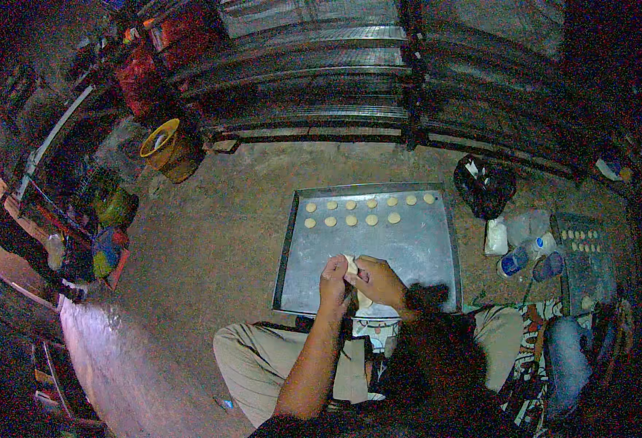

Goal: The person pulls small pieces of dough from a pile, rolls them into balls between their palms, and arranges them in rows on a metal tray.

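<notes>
A pale lump of dough (pixel 351 265) is pinched between my two hands above the near part of a metal baking tray (pixel 310 266). My left hand (pixel 333 276) has its fingers closed around the dough's left side. My right hand (pixel 381 280) grips it from the right, fingers bent. Beneath my hands, partly hidden, another pale dough piece (pixel 364 300) rests at the tray's near edge. Several small flattened dough rounds (pixel 351 205) lie in two rows along the tray's far side.
At right stand a black plastic bag (pixel 484 188), a white packet (pixel 495 238) and a blue-labelled container (pixel 514 261). Beyond them, a second tray (pixel 587 274) carries dough pieces, beside another person's denim-clad leg (pixel 566 358). A yellow bucket (pixel 167 157) sits far left; metal racks (pixel 321 80) line the back.
</notes>
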`<state>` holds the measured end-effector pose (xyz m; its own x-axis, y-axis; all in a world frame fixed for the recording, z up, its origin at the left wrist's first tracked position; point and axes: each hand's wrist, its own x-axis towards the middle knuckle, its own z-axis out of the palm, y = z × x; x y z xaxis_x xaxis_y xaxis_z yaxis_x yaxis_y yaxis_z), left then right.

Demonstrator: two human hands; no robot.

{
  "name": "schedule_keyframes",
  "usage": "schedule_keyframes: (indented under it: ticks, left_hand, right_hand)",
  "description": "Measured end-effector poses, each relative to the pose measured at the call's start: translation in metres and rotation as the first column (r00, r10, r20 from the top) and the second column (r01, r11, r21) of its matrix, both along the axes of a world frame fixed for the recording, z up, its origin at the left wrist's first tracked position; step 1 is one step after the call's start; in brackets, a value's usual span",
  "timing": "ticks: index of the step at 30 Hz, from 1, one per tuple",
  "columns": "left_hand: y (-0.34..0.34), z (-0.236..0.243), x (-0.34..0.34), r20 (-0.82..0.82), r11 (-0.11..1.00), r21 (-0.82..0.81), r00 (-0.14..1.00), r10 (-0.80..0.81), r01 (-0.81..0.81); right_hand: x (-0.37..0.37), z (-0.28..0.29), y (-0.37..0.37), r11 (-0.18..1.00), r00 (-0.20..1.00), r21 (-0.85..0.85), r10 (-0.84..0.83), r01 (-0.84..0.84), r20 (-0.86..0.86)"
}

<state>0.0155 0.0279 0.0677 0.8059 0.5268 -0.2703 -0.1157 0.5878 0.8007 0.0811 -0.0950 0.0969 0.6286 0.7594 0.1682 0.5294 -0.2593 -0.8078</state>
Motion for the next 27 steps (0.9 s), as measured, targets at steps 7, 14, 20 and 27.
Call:
schedule_keyframes:
  ticks: [7,14,20,27]
  left_hand:
    - [-0.002,0.022,-0.001,-0.294,0.845,0.503,0.955,-0.031,0.182]
    - [0.0,0.017,-0.007,-0.508,0.684,0.485,0.812,-0.287,0.545]
    - [-0.006,0.025,-0.002,-0.241,0.835,0.419,0.93,-0.277,0.357]
    - [-0.006,0.014,0.0,-0.213,0.791,0.56,0.965,-0.15,0.247]
  right_hand:
    - [0.008,-0.001,-0.007,0.948,0.918,0.155,-0.311,0.279,0.247]
    - [0.028,-0.001,-0.024,0.999,0.974,0.032,-0.018,0.011,0.228]
    - [0.03,-0.024,-0.016,0.97,0.926,0.197,-0.202,0.143,0.32]
    - [0.021,-0.01,-0.01,0.992,0.912,-0.048,-0.125,0.115,-0.391]
